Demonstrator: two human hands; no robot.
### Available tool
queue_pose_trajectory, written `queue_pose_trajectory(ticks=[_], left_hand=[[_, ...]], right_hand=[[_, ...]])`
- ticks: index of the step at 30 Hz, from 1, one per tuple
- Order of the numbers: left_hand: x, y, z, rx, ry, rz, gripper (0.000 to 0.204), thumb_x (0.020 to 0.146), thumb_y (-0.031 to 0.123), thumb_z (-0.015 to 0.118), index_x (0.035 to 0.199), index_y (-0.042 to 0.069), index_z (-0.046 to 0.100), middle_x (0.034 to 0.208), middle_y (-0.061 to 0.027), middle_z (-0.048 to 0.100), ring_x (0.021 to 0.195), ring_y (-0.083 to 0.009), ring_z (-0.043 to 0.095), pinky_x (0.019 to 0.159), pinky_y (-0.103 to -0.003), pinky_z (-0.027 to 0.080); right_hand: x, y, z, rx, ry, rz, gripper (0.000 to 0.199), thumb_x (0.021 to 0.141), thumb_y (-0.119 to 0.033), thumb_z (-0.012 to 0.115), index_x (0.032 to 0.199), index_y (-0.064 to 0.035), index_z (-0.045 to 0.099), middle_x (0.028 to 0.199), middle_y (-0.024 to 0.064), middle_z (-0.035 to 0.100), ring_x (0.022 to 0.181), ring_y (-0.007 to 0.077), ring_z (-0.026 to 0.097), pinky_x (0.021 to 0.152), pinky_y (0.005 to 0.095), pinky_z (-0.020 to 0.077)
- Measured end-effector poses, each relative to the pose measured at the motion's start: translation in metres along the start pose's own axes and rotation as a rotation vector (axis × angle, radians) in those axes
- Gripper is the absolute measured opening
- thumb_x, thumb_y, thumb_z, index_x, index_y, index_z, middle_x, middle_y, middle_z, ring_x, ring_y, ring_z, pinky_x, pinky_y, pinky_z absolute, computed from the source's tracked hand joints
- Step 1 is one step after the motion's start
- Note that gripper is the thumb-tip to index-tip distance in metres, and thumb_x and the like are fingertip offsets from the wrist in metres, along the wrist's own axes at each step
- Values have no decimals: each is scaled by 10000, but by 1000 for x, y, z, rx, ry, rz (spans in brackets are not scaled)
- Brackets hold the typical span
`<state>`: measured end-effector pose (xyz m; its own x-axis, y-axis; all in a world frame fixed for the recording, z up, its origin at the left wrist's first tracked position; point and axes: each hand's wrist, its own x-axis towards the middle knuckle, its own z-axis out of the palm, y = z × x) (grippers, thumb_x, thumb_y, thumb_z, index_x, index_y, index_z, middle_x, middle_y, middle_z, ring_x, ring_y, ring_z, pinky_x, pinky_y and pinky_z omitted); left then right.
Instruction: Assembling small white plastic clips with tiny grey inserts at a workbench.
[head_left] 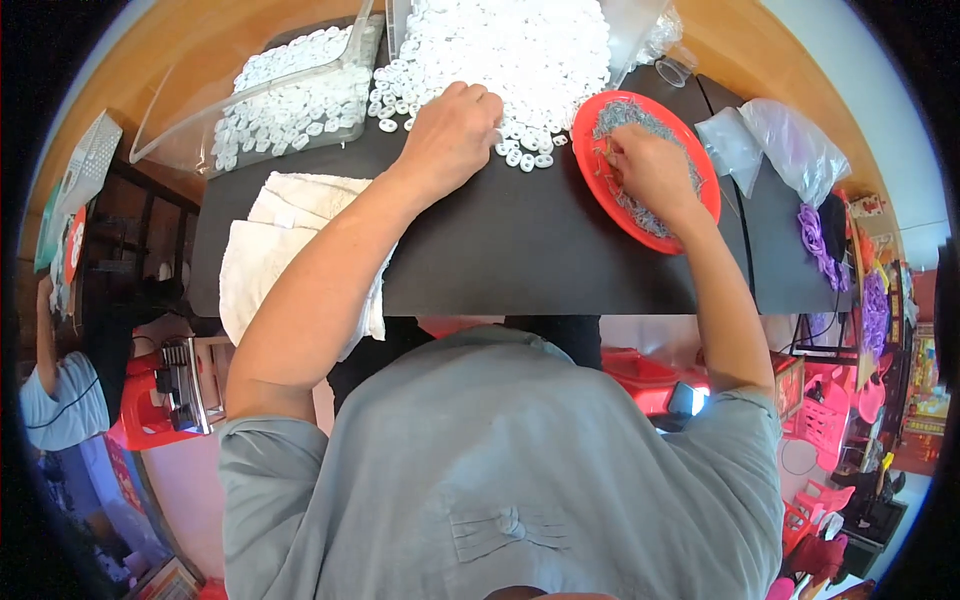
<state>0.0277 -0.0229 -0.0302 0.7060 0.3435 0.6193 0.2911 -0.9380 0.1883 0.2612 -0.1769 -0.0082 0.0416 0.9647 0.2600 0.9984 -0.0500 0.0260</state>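
A large heap of small white oval plastic pieces with holes (505, 50) covers the far middle of the dark table. At its near edge my left hand (450, 135) is closed, fingers curled; anything in them is hidden. To the right a red oval plate (648, 240) holds many small thin grey pieces (632, 112), possibly metal pins. My right hand (652, 175) reaches over this plate with its fingers drawn together down at the grey pieces. What they pinch, if anything, is too small to make out.
A clear plastic bin (345, 120) of similar white pieces stands at the far left. A folded cream towel (262, 245) lies under my left forearm. Clear plastic bags (790, 150) and purple cord (815, 240) sit at the right. Another person (65, 400) is at far left.
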Motion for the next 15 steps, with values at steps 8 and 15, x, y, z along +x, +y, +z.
queue_pose_trajectory(ticks=[8,15], left_hand=[[-1,7,-19,-780,-259,-420,88,772,22,667,844,0,621,747,-8,613,727,-93,558,710,-254,460],[0,1,-17,-717,-343,-405,86,752,2,643,834,-17,625,752,-25,612,730,-112,562,704,-265,462]], right_hand=[[-8,-3,-3,148,81,76,97,847,-126,624,904,-50,602,846,125,646,764,324,631,672,411,485],[-11,-5,-14,510,152,264,101,868,-105,622,906,-12,628,731,77,620,687,137,599,634,286,457]])
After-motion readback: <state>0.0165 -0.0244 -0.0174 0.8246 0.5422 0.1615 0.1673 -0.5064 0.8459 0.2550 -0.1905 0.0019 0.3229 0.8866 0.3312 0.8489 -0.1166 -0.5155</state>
